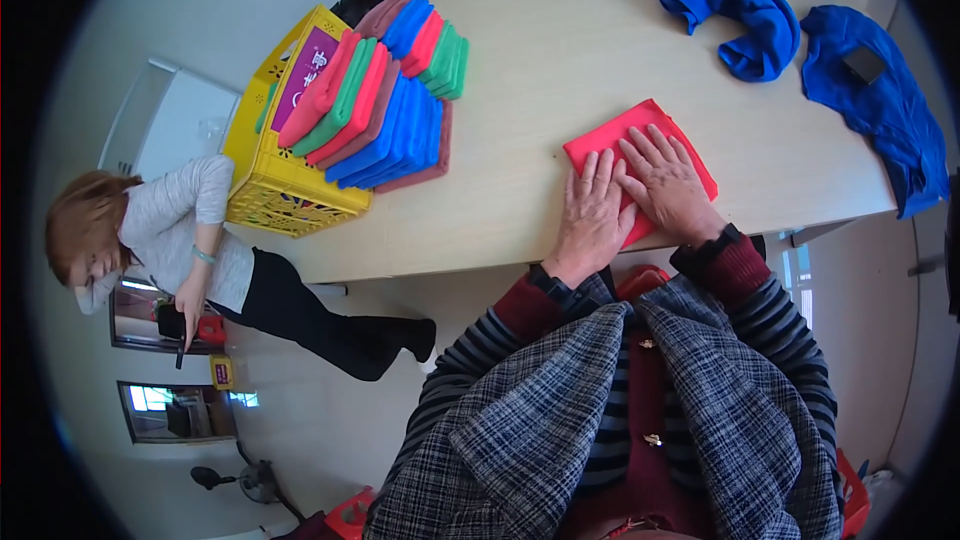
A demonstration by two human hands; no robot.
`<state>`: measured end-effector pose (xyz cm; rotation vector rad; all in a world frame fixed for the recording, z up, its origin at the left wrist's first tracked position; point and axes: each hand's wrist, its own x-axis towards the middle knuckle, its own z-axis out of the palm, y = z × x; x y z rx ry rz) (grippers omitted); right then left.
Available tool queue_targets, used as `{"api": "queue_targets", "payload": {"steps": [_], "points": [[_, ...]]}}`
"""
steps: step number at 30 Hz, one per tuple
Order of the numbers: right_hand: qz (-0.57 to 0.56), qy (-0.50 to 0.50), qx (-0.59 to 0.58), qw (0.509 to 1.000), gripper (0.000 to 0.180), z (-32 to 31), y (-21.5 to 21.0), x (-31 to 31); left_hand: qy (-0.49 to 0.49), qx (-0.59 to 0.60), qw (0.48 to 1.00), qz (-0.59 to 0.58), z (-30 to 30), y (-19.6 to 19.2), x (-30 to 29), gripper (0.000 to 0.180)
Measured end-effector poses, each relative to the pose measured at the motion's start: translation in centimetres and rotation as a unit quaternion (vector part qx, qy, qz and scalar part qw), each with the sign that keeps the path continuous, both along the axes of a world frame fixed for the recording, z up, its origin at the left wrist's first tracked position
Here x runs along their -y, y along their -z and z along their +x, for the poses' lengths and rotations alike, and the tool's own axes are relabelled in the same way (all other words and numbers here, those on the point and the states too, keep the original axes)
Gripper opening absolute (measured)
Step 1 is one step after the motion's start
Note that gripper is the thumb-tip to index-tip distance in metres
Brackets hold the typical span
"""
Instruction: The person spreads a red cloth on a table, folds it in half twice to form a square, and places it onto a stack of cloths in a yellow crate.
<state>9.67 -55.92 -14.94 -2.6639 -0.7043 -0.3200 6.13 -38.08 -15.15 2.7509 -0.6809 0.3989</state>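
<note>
**Two flat hands on a folded red cloth**

A magenta rectangular label [303, 75] with pale markings sits on the near wall of the yellow plastic crate [270, 180] in the upper left of the frame. A small yellow sign [221, 372] with a dark red patch stands low at the left, near a second person [180, 240] in a grey top. A small dark tag [864, 64] lies on the blue garment [880, 105] at the upper right.

The folded red cloth [610, 140] is a smooth, plain square set at a slant, lying on the pale table [540, 50] just right of centre, near the table's front edge. One such cloth is in hand.

The left hand [592, 215] and the right hand [665, 185] both lie palm down on it, fingers spread wide and flat, gripping nothing, thumbs close together.

The crate carries a leaning stack of folded cloths [385, 90] in red, green, blue and brownish pink; I cannot count them exactly. A loose blue cloth [745, 15] lies crumpled at the upper right.
</note>
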Motion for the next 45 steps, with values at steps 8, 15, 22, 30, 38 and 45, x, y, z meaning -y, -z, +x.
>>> {"api": "queue_targets", "payload": {"steps": [8, 15, 22, 30, 38, 45], "points": [[-0.041, 0.097, -0.014, 0.994, 0.061, 0.5, -2.2, 0.7, -0.016, 0.008, 1.0, -0.011, -1.0, -0.3, 0.1, 0.067], [-0.054, 0.085, 0.0, 0.995, 0.063, 0.0, -0.5, 0.1, -0.026, -0.016, 0.999, -0.037, -3.1, -0.4, -1.5, 0.066], [-0.051, 0.071, -0.002, 0.996, 0.064, -1.0, -0.3, -0.6, -0.01, -0.02, 0.999, -0.049, -4.8, -0.5, -2.6, 0.065], [-0.056, 0.049, 0.005, 0.997, 0.064, -2.3, -0.7, -1.1, 0.006, -0.061, 0.996, -0.065, -5.6, -1.2, -3.8, 0.067], [-0.03, 0.019, 0.001, 0.999, 0.06, -1.2, -1.3, -0.7, 0.129, -0.025, 0.991, 0.015, -5.5, -2.7, -3.0, 0.082], [-0.034, -0.077, -0.055, 0.995, 0.058, 2.7, -1.8, 0.5, 0.167, 0.038, 0.979, 0.113, -4.6, -1.0, -1.2, 0.086]]}}
